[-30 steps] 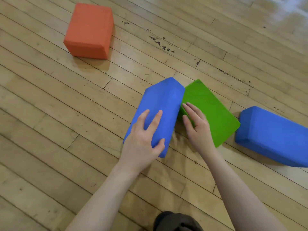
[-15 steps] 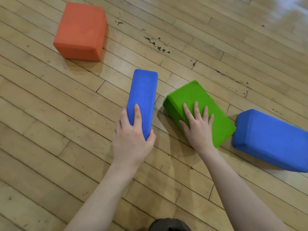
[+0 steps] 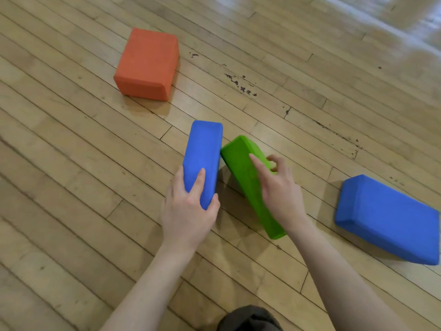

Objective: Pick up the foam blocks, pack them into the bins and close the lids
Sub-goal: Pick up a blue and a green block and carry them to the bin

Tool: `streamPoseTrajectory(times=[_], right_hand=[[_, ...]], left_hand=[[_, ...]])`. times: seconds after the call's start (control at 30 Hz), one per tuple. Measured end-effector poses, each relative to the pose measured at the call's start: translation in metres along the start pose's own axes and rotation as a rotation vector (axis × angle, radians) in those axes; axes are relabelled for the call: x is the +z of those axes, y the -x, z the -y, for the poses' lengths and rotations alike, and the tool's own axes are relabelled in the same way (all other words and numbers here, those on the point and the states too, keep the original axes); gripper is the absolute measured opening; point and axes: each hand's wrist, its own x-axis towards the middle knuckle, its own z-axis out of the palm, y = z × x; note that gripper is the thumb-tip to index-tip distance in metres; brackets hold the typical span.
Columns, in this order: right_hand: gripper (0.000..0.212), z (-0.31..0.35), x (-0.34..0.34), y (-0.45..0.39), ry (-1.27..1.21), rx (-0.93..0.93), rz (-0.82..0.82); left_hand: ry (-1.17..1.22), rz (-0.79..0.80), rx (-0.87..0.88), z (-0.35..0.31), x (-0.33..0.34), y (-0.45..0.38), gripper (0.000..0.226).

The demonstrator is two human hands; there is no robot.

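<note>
My left hand (image 3: 188, 216) grips the near end of a blue foam block (image 3: 202, 151) that stands on its long narrow edge on the wood floor. Right beside it, touching at the far end, a green foam block (image 3: 241, 163) is tipped up on its edge. My right hand (image 3: 281, 194) holds it from above, index finger along the near face and the other fingers curled over the far side. The hand is blurred. A second blue block (image 3: 386, 218) lies flat at the right. An orange block (image 3: 148, 65) sits at the upper left. No bin is in view.
The wood plank floor (image 3: 71, 187) stretches all around, with dark scuff marks (image 3: 241, 86) beyond the blocks. A dark piece of clothing (image 3: 248, 318) shows at the bottom edge.
The green block has been tipped from lying flat up onto its edge by my right hand. The blue block stays on its edge in my left hand, now touching the green one.
</note>
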Motion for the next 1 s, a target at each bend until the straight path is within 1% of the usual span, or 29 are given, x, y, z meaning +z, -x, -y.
streamPoseTrajectory(times=[0.03,0.07,0.13,0.17,0.2,0.23,0.33,0.43,0.5,0.57,0.63,0.7,0.77,0.87,0.93,1.0], right_hand=[[0.050,-0.003,-0.002,-0.002,0.046,0.013,0.016],[0.057,-0.004,-0.002,-0.004,0.087,0.030,0.048],[0.084,-0.005,-0.002,-0.006,0.150,0.045,0.121],[0.094,-0.003,-0.002,-0.006,0.161,0.047,0.145],[0.098,-0.002,-0.001,-0.007,0.165,0.042,0.159],[0.097,0.000,-0.001,-0.007,0.168,0.030,0.160],[0.084,0.009,-0.002,-0.011,0.132,-0.018,0.120],[0.077,0.037,-0.006,-0.024,0.053,-0.107,0.051],[0.074,0.070,-0.012,-0.037,0.012,-0.171,0.008],[0.072,0.107,-0.016,-0.051,-0.059,-0.265,-0.014],[0.070,0.150,-0.016,-0.062,-0.165,-0.366,0.017],[0.068,0.193,-0.016,-0.067,-0.241,-0.472,0.037],[0.066,0.246,-0.019,-0.067,-0.265,-0.576,0.035],[0.064,0.330,-0.024,-0.047,-0.322,-0.753,0.061],[0.064,0.385,-0.025,-0.022,-0.393,-0.872,0.131],[0.064,0.434,-0.028,0.012,-0.460,-0.977,0.204]], left_hand=[[-0.003,-0.001,0.009,-0.001,0.004,-0.002,0.054],[0.000,-0.006,0.010,-0.002,0.008,-0.005,0.056],[0.009,-0.019,0.001,-0.003,0.011,-0.012,0.057],[0.016,-0.025,0.004,-0.003,0.012,-0.014,0.057],[0.028,-0.026,0.011,-0.001,0.011,-0.016,0.057],[0.044,-0.028,0.019,0.001,0.010,-0.018,0.056],[0.095,-0.062,0.013,0.010,0.004,-0.019,0.053],[0.148,-0.192,-0.074,0.017,-0.016,-0.019,0.049],[0.177,-0.254,-0.177,0.028,-0.039,-0.020,0.051],[0.161,-0.333,-0.225,0.044,-0.067,-0.018,0.054],[0.128,-0.440,-0.283,0.064,-0.098,-0.010,0.056],[0.087,-0.533,-0.387,0.084,-0.126,0.003,0.054],[0.054,-0.614,-0.506,0.107,-0.157,0.025,0.054],[-0.029,-0.765,-0.638,0.139,-0.205,0.073,0.059],[-0.057,-0.848,-0.770,0.156,-0.242,0.106,0.063],[-0.110,-0.933,-0.829,0.166,-0.279,0.139,0.061]])
